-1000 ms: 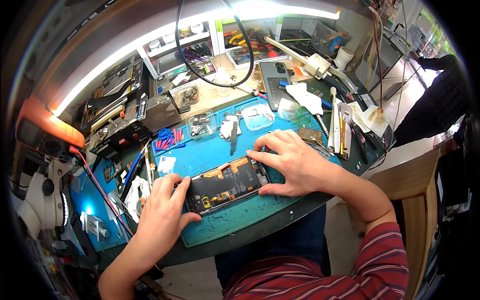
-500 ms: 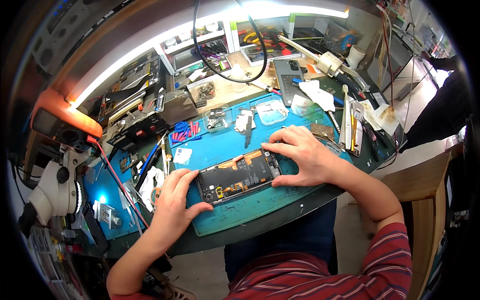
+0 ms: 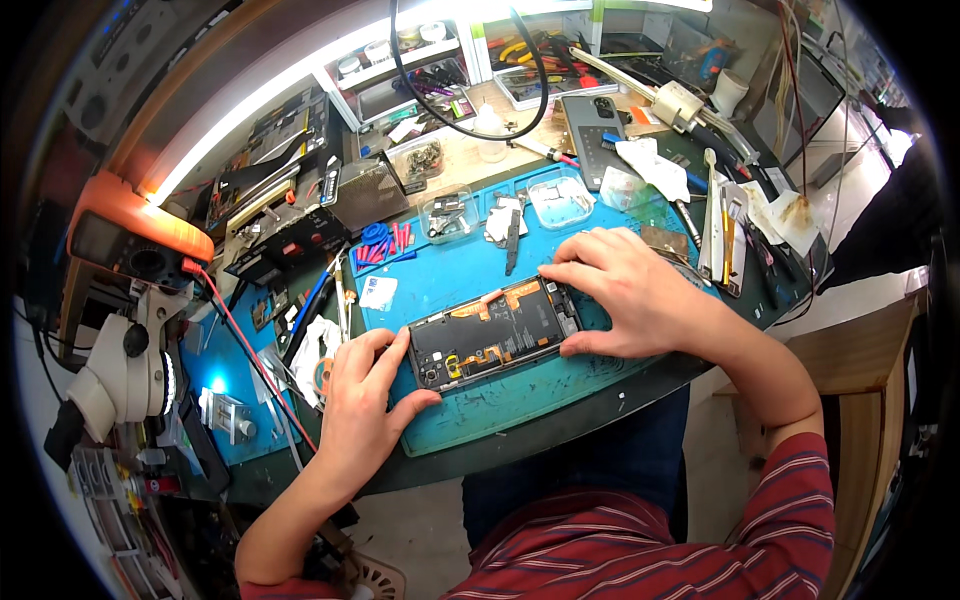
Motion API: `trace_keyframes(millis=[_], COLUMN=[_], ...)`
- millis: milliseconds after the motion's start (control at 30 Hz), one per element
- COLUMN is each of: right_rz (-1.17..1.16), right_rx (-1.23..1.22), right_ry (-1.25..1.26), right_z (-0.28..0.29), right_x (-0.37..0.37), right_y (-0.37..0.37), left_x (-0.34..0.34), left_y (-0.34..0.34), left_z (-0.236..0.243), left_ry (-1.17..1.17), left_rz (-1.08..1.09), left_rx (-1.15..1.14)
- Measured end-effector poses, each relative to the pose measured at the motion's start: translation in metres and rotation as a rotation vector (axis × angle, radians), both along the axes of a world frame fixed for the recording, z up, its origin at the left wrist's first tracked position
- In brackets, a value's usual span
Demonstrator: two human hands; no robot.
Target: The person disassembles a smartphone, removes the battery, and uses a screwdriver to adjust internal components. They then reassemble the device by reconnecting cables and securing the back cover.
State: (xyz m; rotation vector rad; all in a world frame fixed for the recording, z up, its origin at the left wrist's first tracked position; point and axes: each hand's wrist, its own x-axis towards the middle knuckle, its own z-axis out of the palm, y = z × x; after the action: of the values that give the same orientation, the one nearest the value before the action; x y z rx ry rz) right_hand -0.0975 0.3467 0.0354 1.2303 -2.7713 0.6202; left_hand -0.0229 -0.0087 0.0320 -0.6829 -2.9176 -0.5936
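An opened phone (image 3: 500, 330) lies slightly tilted across the blue work mat (image 3: 470, 425), its back cover off. Its dark battery and orange flex cables show. At its left end, my left hand (image 3: 365, 405) grips it, with the thumb on the near side and fingers at the far corner. The right end sits between the thumb and fingers of my right hand (image 3: 640, 295). A black flat strip (image 3: 513, 242) lies beyond the phone, by some white pieces. Two clear plastic trays, a left one (image 3: 449, 217) and a right one (image 3: 560, 200), hold small parts.
An orange multimeter (image 3: 140, 235) with a red lead and a white microscope (image 3: 115, 345) stand at the left. Red and blue screwdrivers (image 3: 385, 243) lie on the mat. Another phone (image 3: 594, 140) rests at the back. Tweezers and pliers (image 3: 765, 260) lie right; a black cable loop hangs overhead.
The whole view has shifted a little. Both hands keep their hold on the phone, which stays in about the same place on the mat.
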Motion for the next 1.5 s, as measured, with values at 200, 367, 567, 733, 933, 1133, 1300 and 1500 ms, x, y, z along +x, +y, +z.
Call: trace_keyframes(millis=[200,367,567,733,933,1133,1300,1500], right_rz=[0.137,0.177,0.165,0.175,0.183,0.171,0.201,0.176], right_rx=[-0.116,-0.040,-0.066,-0.056,-0.061,-0.106,-0.143,-0.317], right_ry=[0.131,0.129,0.321,0.287,0.237,0.233,0.147,-0.104], right_z=[-0.003,-0.015,-0.024,-0.020,-0.021,-0.021,-0.023,-0.022], right_x=[0.000,0.000,0.002,0.002,-0.003,-0.001,-0.007,-0.016], right_y=[-0.067,-0.107,-0.111,-0.111,-0.112,-0.112,-0.113,-0.090], left_x=[0.001,-0.006,0.005,0.003,-0.004,-0.012,-0.020,-0.024], left_y=[0.003,0.006,0.005,0.005,0.001,-0.003,-0.001,0.003], left_z=[0.001,0.005,-0.003,0.001,0.006,0.003,0.012,0.017], left_ry=[-0.043,-0.042,0.025,0.031,-0.049,-0.088,-0.124,-0.121], left_rz=[0.044,-0.009,0.035,0.004,-0.017,-0.036,-0.093,-0.184], left_rx=[0.063,0.022,0.016,-0.047,-0.036,0.048,-0.016,-0.037])
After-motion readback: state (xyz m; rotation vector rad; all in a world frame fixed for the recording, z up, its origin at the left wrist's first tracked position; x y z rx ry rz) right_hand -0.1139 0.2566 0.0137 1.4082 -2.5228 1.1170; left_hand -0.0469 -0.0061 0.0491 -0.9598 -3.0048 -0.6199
